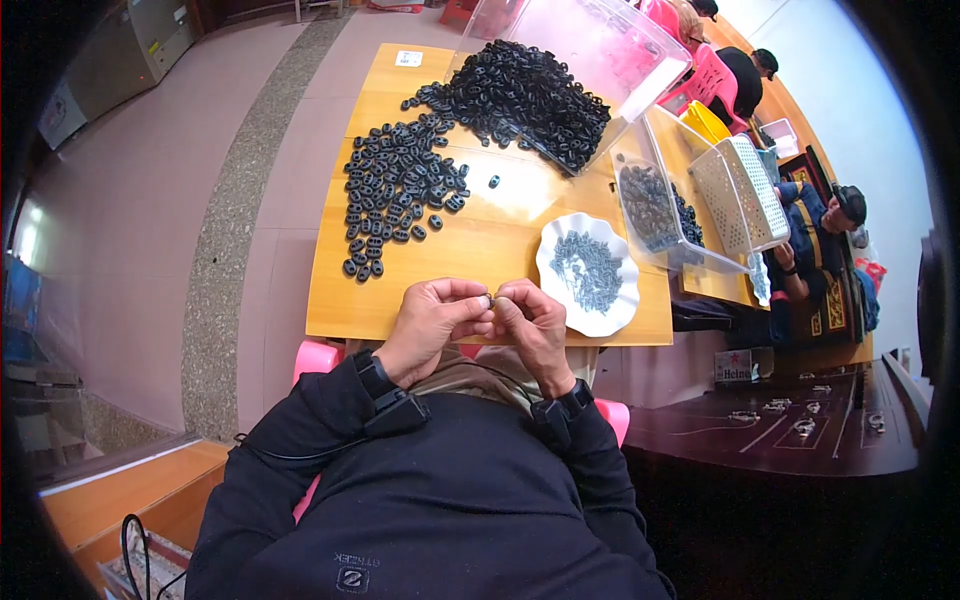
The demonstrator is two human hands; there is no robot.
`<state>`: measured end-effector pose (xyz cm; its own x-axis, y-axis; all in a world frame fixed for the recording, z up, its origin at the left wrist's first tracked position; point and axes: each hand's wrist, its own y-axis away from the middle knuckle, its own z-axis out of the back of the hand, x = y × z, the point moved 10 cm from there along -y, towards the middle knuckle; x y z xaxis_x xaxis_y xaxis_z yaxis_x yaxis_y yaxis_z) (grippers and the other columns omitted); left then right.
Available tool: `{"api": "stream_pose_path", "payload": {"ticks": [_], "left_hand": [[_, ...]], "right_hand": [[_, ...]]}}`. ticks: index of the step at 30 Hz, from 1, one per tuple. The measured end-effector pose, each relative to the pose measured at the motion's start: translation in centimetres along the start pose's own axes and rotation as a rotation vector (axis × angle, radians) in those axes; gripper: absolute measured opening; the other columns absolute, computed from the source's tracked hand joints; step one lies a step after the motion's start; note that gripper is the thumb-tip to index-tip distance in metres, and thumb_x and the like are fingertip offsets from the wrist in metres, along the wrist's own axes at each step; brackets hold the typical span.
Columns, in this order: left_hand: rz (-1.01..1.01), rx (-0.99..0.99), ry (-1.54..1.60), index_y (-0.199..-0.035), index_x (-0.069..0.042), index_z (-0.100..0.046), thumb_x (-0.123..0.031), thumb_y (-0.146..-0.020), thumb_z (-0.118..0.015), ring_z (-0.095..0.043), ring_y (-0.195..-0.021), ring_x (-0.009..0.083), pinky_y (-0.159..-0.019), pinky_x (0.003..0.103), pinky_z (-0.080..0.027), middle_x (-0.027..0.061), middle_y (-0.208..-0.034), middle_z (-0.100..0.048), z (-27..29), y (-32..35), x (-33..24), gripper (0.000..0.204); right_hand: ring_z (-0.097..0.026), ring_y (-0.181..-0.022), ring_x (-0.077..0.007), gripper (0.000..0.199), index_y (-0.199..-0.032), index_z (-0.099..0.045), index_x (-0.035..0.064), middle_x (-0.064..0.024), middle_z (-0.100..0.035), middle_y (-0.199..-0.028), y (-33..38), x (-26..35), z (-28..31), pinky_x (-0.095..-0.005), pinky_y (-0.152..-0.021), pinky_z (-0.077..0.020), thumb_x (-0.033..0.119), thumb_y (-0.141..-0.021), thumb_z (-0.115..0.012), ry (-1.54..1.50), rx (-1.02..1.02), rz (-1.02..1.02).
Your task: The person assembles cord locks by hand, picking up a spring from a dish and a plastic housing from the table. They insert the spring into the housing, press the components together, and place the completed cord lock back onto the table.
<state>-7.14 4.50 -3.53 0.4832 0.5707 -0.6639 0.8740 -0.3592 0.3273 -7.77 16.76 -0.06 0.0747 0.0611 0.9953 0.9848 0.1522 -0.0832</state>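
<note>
My left hand (436, 322) and my right hand (532, 326) meet at the near edge of the wooden table (390, 310). The fingertips of both pinch one tiny dark piece, mostly hidden, whose kind I cannot make out. To the right of my right hand stands a white scalloped plate (549, 272) with a heap of small grey pieces (590, 272) in it. Beyond my left hand lie many loose black oval pieces (385, 195), each with two holes. A single black piece (494, 181) lies apart from them.
A large clear bin (640, 75) lies tipped at the back, a black heap (530, 100) spilling from it. At right are a clear box (640, 205) with dark pieces, a white perforated basket (735, 190) and a yellow container (706, 122). A person (815, 225) sits beyond.
</note>
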Motion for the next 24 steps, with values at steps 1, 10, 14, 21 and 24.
{"api": "stream_pose_path", "payload": {"ticks": [1, 10, 14, 21, 24], "left_hand": [[0.0, 0.0, 0.0, -0.102, 0.003, -0.06, -0.002, -0.089, -0.062, -0.066, -0.078, 0.0146, -0.073, 0.026, -0.058, 0.0096, -0.09, -0.065, 0.0, 0.0, 0.0, 0.015], [-0.004, 0.0, -0.017, -0.102, 0.003, -0.06, -0.002, -0.088, -0.063, -0.066, -0.078, 0.0148, -0.073, 0.028, -0.058, 0.01, -0.09, -0.065, 0.2, 0.0, 0.1, 0.015], [-0.029, -0.007, -0.032, -0.102, 0.004, -0.06, -0.002, -0.088, -0.062, -0.066, -0.077, 0.0153, -0.073, 0.028, -0.058, 0.0103, -0.09, -0.066, 0.2, 0.0, 0.1, 0.015], [-0.069, -0.008, -0.094, -0.102, 0.004, -0.059, -0.001, -0.089, -0.062, -0.066, -0.077, 0.0154, -0.074, 0.028, -0.058, 0.0107, -0.089, -0.066, -0.3, 0.1, -0.2, 0.014], [-0.069, -0.012, -0.066, -0.102, 0.004, -0.059, -0.002, -0.089, -0.062, -0.066, -0.078, 0.0155, -0.075, 0.028, -0.058, 0.0103, -0.09, -0.066, -0.3, 0.0, -0.2, 0.014]], "right_hand": [[-0.061, -0.065, -0.0083, 0.009, -0.097, -0.058, -0.0018, -0.0033, -0.061, -0.083, 0.0, 0.0, 0.0, -0.0218, -0.057, -0.0552, 0.007, -0.094, -0.058, 0.011, 0.002, -0.003], [-0.061, -0.066, -0.008, 0.008, -0.095, -0.06, -0.0022, -0.0034, -0.062, -0.081, 0.0, 0.3, -0.2, -0.0212, -0.058, -0.0541, 0.005, -0.093, -0.059, 0.043, 0.013, -0.003], [-0.058, -0.069, -0.0055, 0.007, -0.088, -0.062, -0.0034, -0.0016, -0.062, -0.08, -0.2, 0.7, 0.0, -0.0193, -0.061, -0.0498, 0.003, -0.09, -0.061, 0.154, 0.009, 0.044], [-0.055, -0.069, -0.0041, 0.005, -0.087, -0.064, -0.0027, 0.0005, -0.063, -0.079, -0.5, -0.2, 0.6, -0.0181, -0.061, -0.0463, 0.002, -0.089, -0.063, 0.159, 0.037, 0.021], [-0.056, -0.07, -0.0042, 0.006, -0.089, -0.064, -0.0026, 0.0003, -0.064, -0.08, -0.3, -0.6, 0.2, -0.0182, -0.062, -0.0474, 0.003, -0.09, -0.062, 0.037, 0.031, -0.061]]}}
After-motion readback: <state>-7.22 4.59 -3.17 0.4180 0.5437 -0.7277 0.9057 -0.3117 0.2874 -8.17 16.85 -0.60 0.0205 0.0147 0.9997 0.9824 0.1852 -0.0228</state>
